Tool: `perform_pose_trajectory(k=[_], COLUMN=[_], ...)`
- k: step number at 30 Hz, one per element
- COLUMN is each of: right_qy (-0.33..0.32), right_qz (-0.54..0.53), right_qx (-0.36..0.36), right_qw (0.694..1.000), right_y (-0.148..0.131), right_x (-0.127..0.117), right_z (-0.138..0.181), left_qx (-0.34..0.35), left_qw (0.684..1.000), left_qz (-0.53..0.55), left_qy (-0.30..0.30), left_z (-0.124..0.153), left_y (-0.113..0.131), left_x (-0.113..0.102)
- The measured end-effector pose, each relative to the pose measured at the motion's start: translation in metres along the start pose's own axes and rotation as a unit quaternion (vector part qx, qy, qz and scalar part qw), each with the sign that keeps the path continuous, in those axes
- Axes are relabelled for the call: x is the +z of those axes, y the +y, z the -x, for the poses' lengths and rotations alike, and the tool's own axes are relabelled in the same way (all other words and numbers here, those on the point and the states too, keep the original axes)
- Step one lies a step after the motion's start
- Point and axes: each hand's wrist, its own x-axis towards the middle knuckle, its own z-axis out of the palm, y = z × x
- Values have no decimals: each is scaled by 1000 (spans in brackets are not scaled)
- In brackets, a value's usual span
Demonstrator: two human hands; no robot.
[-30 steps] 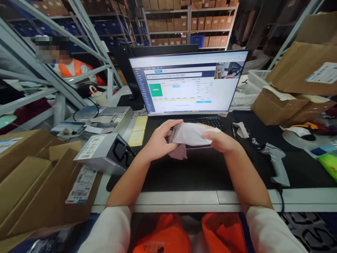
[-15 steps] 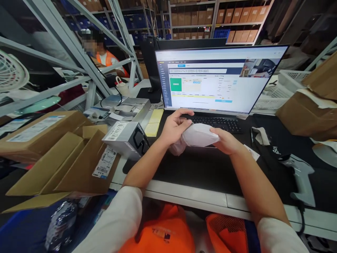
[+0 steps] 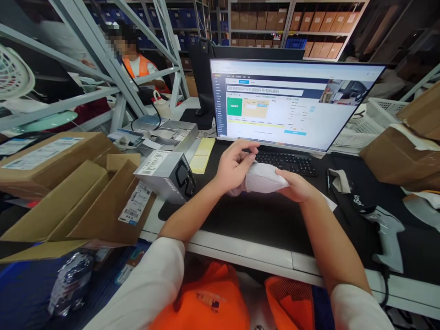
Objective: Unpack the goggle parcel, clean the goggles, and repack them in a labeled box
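A soft, pale wrapped bundle (image 3: 264, 178) is held above the black desk mat, in front of the keyboard. What lies inside the wrapping is hidden. My left hand (image 3: 235, 166) closes over the bundle's left end, fingers curled and thumb pressed on top. Its right end is gripped by my right hand (image 3: 296, 185), thumb on top and the other fingers hidden beneath. A grey box with a goggles picture (image 3: 168, 176) stands on the desk to the left of my left forearm.
Behind my hands are a keyboard (image 3: 283, 161) and a lit monitor (image 3: 271, 112). A barcode scanner (image 3: 388, 238) lies at the right. An opened cardboard box (image 3: 99, 215) stands at the left, near yellow paper slips (image 3: 202, 156). A co-worker in an orange vest (image 3: 139, 68) sits beyond the frame.
The view has shifted slightly, moving the desk items in frame. My hands keep hold of the wrapped bundle, and its left part is now more covered by my left hand.
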Motion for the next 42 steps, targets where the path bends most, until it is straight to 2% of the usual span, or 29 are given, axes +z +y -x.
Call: perform_pose_trajectory(k=[3,7,10,14,19,22,24,26,29,31,33,35,37,39,40,42], right_qy=[88,184,202,226,261,251,222,183,133,160,242,331,385,409,412,408], right_qz=[7,7,51,204,324,394,402,380,339,338,363,399,442,488,508,544], right_qx=[-32,-89,-140,-165,-196,-218,-231,-249,-242,-228,-240,-280,-331,-369,-378,-375], right_qw=[996,979,968,938,888,857,858,872,899,899,867,808,739,677,655,630], right_y=[2,-1,-4,-9,-14,-14,-11,-7,-3,-6,-12,-18,-22,-22,-21,-17], right_x=[-1,-1,1,15,39,46,48,50,53,55,54,52,48,44,42,40], right_z=[-3,-1,-2,0,7,10,9,6,3,4,9,15,19,20,19,15], left_qx=[-11,94,139,147,157,162,166,183,217,212,168,94,18,-47,-69,-101], left_qw=[998,987,979,974,975,973,970,967,966,973,983,989,984,969,962,949], left_qz=[-53,-112,-126,-135,-138,-129,-103,-68,-31,-33,-52,-91,-142,-186,-199,-213], left_qy=[-15,-60,-81,-103,-75,-106,-144,-164,-136,-89,-57,-66,-107,-155,-176,-208], left_z=[-6,-10,-9,-5,2,7,13,18,21,19,16,13,11,10,9,8], left_y=[-1,3,4,8,19,28,31,33,32,31,33,36,40,44,44,43], left_x=[-7,-14,-12,-8,-8,-7,-3,4,12,11,6,0,-3,-2,-1,1])
